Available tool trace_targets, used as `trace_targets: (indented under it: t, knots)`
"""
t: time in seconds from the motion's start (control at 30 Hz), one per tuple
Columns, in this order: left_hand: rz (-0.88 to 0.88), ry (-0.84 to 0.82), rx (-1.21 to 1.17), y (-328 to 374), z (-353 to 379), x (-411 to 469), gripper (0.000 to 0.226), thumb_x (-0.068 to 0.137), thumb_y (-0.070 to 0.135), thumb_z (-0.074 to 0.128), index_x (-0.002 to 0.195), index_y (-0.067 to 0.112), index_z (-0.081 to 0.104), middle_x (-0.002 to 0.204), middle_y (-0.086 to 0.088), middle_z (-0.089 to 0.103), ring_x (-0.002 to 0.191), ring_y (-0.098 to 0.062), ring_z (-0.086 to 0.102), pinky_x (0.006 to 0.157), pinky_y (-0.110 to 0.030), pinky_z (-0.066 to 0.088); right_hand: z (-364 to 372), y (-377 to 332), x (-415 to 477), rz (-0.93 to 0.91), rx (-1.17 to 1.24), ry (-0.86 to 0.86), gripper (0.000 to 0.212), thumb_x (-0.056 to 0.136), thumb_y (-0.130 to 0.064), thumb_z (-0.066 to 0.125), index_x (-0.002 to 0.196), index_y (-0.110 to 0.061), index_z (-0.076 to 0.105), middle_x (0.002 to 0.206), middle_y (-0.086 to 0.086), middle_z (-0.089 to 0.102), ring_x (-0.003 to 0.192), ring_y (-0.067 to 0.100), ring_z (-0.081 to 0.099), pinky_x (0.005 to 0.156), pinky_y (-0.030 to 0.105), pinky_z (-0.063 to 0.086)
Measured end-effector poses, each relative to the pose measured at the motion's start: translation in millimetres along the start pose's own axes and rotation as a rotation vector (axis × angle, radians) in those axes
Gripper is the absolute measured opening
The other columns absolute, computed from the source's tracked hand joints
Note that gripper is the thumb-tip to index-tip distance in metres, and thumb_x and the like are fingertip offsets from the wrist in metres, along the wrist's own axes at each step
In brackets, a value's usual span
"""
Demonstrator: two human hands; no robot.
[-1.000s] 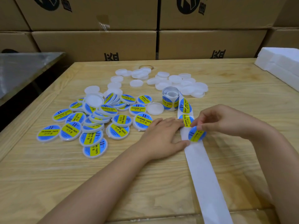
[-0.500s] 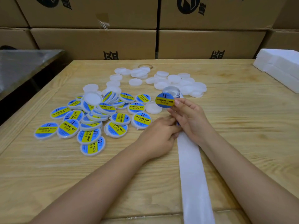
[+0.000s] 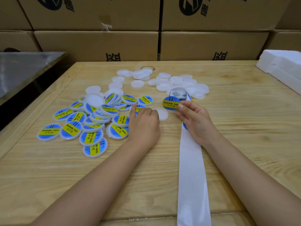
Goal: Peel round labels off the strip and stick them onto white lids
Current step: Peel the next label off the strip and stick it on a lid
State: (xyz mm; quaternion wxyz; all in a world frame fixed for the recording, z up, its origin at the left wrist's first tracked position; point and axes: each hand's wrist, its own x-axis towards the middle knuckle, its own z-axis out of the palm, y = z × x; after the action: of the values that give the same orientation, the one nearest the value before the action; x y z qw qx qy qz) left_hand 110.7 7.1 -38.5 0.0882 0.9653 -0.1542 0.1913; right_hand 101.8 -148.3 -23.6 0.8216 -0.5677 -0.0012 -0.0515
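Peeled label [image 3: 171,103]: thin, limp, near weightless, tacky underside; best held by its rim only, since it may curl or stick to skin; pinched at its right edge by the right hand [image 3: 195,121], off the bench [image 3: 244,128], just beyond that hand's fingertips and in front of the roll [image 3: 177,93].

Bare lid [image 3: 162,113]: light, stiff; lies between the two hands; left hand [image 3: 144,126] has fingers bent over its near-left edge, actual grip cannot be told.

Strip [image 3: 192,176] runs under the right hand toward the wrist; labelled lids [image 3: 71,129] lie left of the left hand.

Versus 0.5 s ago: left hand has left the strip for the bare lid; label barely moved.
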Motion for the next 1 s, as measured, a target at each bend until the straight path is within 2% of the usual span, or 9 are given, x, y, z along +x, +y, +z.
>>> trace_targets:
  t: [0.1, 0.2, 0.3, 0.43, 0.53, 0.67, 0.77, 0.87, 1.0]
  knots:
    - [0.025, 0.010, -0.089, -2.2, -1.0, 0.3, 0.015, 0.094, 0.020, 0.043, 0.103, 0.017, 0.055, 0.103, 0.002, 0.059, 0.112, -0.016, 0.050, 0.113, -0.032, -0.002, 0.2, 0.2, -1.1, -0.048, -0.032, -0.052, 0.019, 0.086, 0.002, 0.055, 0.092, -0.015, 0.063, 0.090, -0.001, 0.066, 0.092, 0.018, 0.056, 0.090, 0.030, 0.042]
    - [0.013, 0.129, -0.282, -1.5, -4.9, 0.2, 0.012, 0.096, 0.013, 0.043, 0.099, 0.010, 0.054, 0.095, -0.001, 0.065, 0.100, -0.022, 0.058, 0.111, -0.033, 0.013, -0.1, 1.1, -4.9, -0.149, -0.187, -0.147, 0.046, 0.084, 0.010, 0.056, 0.113, -0.025, 0.059, 0.111, 0.005, 0.058, 0.098, 0.019, 0.049, 0.089, 0.029, 0.042]
    - [0.008, 0.195, -0.465, -0.2, -8.9, -0.5, 0.011, 0.095, 0.007, 0.045, 0.096, 0.002, 0.054, 0.092, -0.010, 0.066, 0.088, -0.032, 0.057, 0.089, -0.032, 0.028, 3.8, 4.1, -8.7, -0.265, -0.399, -0.203, 0.062, 0.085, 0.012, 0.056, 0.125, -0.035, 0.048, 0.108, 0.010, 0.056, 0.090, 0.020, 0.047, 0.084, 0.028, 0.044]
    - [-0.009, 0.165, -0.671, -1.2, -10.6, -0.9, 0.017, 0.098, 0.013, 0.039, 0.101, 0.004, 0.054, 0.086, -0.003, 0.060, 0.081, -0.030, 0.054, 0.071, -0.035, 0.037, 8.6, 6.1, -11.2, -0.333, -0.434, -0.139, 0.055, 0.087, 0.009, 0.054, 0.120, -0.035, 0.053, 0.087, 0.012, 0.057, 0.076, 0.020, 0.049, 0.075, 0.026, 0.043]
    - [-0.042, 0.135, -0.876, -4.4, -11.1, -0.5, 0.021, 0.100, 0.013, 0.038, 0.110, 0.011, 0.056, 0.080, 0.017, 0.054, 0.072, 0.001, 0.052, 0.063, -0.012, 0.037, 10.4, 6.3, -13.1, -0.329, -0.376, -0.089, 0.055, 0.086, 0.011, 0.055, 0.119, -0.034, 0.053, 0.077, 0.002, 0.059, 0.067, 0.012, 0.052, 0.065, 0.023, 0.045]
    - [0.001, 0.060, -0.958, -6.0, -12.8, 0.7, 0.027, 0.098, 0.004, 0.040, 0.116, 0.009, 0.059, 0.097, 0.008, 0.061, 0.081, 0.005, 0.051, 0.073, -0.006, 0.040, 10.5, 5.2, -13.1, -0.292, -0.288, -0.020, 0.052, 0.086, 0.011, 0.055, 0.120, -0.028, 0.049, 0.074, 0.005, 0.062, 0.056, 0.009, 0.052, 0.055, 0.020, 0.046]
    - [-0.085, 0.029, -1.066, -5.9, -14.3, 3.9, 0.025, 0.097, 0.002, 0.043, 0.112, 0.008, 0.062, 0.091, 0.008, 0.061, 0.075, 0.012, 0.056, 0.066, -0.004, 0.043, 10.5, 2.3, -13.0, -0.289, -0.269, 0.006, 0.050, 0.086, 0.008, 0.057, 0.118, -0.029, 0.050, 0.079, 0.004, 0.066, 0.055, 0.006, 0.051, 0.055, 0.016, 0.043]
    - [-0.221, 0.021, -1.189, -8.1, -15.9, 7.4, 0.019, 0.097, 0.006, 0.045, 0.098, 0.014, 0.063, 0.082, 0.003, 0.064, 0.069, 0.003, 0.061, 0.061, -0.010, 0.049, 9.0, 0.6, -11.1, -0.249, -0.202, 0.046, 0.037, 0.083, -0.003, 0.064, 0.108, -0.031, 0.059, 0.095, 0.008, 0.065, 0.061, 0.016, 0.043, 0.050, 0.018, 0.036]
    - [-0.323, -0.039, -1.335, -12.3, -19.1, 10.5, 0.020, 0.098, 0.010, 0.046, 0.084, 0.013, 0.061, 0.078, -0.007, 0.066, 0.061, -0.012, 0.068, 0.059, -0.022, 0.056, 7.3, -2.8, -9.0, -0.112, 0.075, 0.071, 0.008, 0.068, -0.025, 0.069, 0.076, -0.023, 0.071, 0.081, -0.003, 0.062, 0.054, 0.012, 0.038, 0.049, 0.021, 0.031]
